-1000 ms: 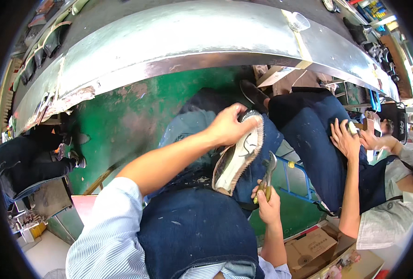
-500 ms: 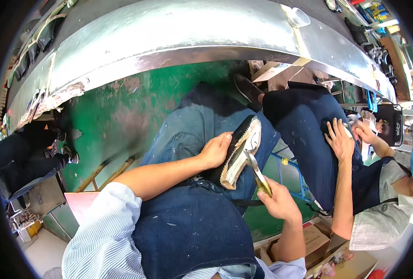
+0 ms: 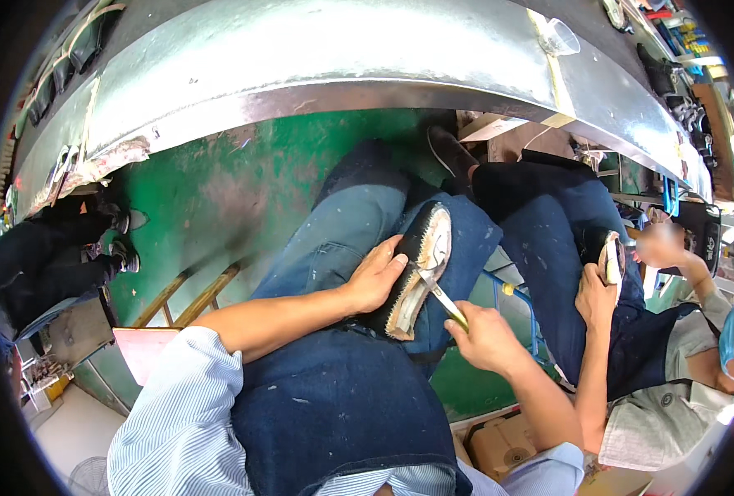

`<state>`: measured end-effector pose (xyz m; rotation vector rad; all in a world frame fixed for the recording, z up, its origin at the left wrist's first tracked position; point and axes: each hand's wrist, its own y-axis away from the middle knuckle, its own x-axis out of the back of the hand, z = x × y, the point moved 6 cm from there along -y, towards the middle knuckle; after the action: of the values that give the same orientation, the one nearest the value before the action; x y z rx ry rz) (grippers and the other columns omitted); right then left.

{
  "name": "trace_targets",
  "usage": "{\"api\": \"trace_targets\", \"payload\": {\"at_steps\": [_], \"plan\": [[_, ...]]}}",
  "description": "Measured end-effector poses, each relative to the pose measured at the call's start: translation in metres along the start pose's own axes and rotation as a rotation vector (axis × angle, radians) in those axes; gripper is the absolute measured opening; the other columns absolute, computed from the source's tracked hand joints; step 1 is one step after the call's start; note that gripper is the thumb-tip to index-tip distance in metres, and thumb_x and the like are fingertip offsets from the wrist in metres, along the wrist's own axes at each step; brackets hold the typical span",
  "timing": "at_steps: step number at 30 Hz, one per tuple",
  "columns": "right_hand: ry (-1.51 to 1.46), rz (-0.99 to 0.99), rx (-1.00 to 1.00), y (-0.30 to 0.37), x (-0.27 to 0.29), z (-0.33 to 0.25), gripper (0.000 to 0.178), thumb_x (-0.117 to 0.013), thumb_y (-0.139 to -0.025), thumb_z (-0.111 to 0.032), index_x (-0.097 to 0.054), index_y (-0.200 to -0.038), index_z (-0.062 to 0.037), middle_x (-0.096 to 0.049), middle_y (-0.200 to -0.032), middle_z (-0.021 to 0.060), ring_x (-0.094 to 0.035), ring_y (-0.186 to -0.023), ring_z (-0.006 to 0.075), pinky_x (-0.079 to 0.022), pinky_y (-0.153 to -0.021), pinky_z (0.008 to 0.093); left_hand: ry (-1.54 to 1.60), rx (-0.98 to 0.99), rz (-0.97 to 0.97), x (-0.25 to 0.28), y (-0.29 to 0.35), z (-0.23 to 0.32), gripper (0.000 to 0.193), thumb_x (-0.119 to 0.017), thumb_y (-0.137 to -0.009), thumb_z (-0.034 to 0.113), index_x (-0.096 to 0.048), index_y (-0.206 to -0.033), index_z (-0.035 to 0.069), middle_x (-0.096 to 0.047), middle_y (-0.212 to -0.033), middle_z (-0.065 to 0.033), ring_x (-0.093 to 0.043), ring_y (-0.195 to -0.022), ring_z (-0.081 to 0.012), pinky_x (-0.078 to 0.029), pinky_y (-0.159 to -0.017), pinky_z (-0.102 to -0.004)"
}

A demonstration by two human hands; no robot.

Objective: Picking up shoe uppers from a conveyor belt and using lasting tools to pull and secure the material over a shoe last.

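Note:
A black shoe (image 3: 414, 285) lies sole side up across my lap, its pale bottom edged all round by a jagged, pleated margin. My left hand (image 3: 378, 275) grips it by the side, with the thumb along the upper. In my right hand (image 3: 483, 335) is a pair of metal pincers (image 3: 442, 298) with olive-yellow handles. The tool's head rests at the middle of the shoe's bottom, near the inner edge. Whether the jaws pinch the margin is too small to tell.
A metal-topped bench (image 3: 301, 62) runs across the far side. At right, a co-worker holds a similar shoe (image 3: 609, 258) on the lap. A wooden-legged stool (image 3: 187, 302) stands at left, and a cardboard box (image 3: 499, 446) lies on the lower right. Another person's legs (image 3: 53, 264) show far left.
My right hand has shifted slightly left and up, bringing the pincers' head down onto the shoe's bottom. The co-worker's flat hand now holds a shoe.

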<state>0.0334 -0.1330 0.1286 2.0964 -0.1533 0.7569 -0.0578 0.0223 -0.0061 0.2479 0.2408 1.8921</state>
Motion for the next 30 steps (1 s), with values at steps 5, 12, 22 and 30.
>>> {"api": "trace_targets", "payload": {"at_steps": [5,12,22,30], "plan": [[-0.386,0.2,0.054,-0.011,-0.042,0.012,0.024,-0.064,-0.088,-0.019,-0.061,-0.106,-0.0025,-0.065,-0.083,0.0215,-0.066,-0.08,0.0406,-0.051,-0.072,0.0454,0.55,0.128,-0.232,0.004,-0.01,0.023,0.08,-0.061,-0.095,0.029,-0.015,-0.151,-0.007,-0.033,-0.151,-0.0181,-0.029,-0.141,-0.0243,-0.02,-0.117,-0.0353],[-0.806,-0.153,-0.151,-0.002,-0.044,0.023,0.031,-0.06,-0.091,-0.015,-0.059,-0.118,0.0007,-0.065,-0.087,0.0198,-0.066,-0.085,0.0327,-0.053,-0.083,0.0412,0.147,0.001,-0.233,0.004,-0.024,0.041,0.09,-0.07,-0.088,0.023,-0.012,-0.154,0.001,-0.034,-0.15,-0.0175,-0.031,-0.139,-0.0243,-0.025,-0.115,-0.0368],[-0.22,0.039,0.078,-0.032,0.021,0.011,0.022,-0.059,-0.093,-0.016,-0.059,-0.106,0.0021,-0.066,-0.086,0.0192,-0.066,-0.081,0.0339,-0.051,-0.075,0.0436,-0.396,-0.017,0.08,-0.001,-0.005,0.054,0.079,-0.061,-0.09,0.017,-0.017,-0.156,0.01,-0.047,-0.134,-0.0248,-0.044,-0.125,-0.041,-0.033,-0.109,-0.043],[-1.011,0.116,0.055,-0.053,-0.058,0.031,0.022,-0.061,-0.095,-0.02,-0.062,-0.104,-0.0006,-0.063,-0.074,0.0032,-0.06,-0.067,0.0123,-0.048,-0.062,0.0291,-0.586,-0.057,-0.04,0.0,-0.008,0.071,0.064,-0.047,-0.096,0.015,-0.021,-0.155,0.024,-0.038,-0.136,-0.0412,-0.038,-0.128,-0.0562,-0.041,-0.105,-0.0506]]}}
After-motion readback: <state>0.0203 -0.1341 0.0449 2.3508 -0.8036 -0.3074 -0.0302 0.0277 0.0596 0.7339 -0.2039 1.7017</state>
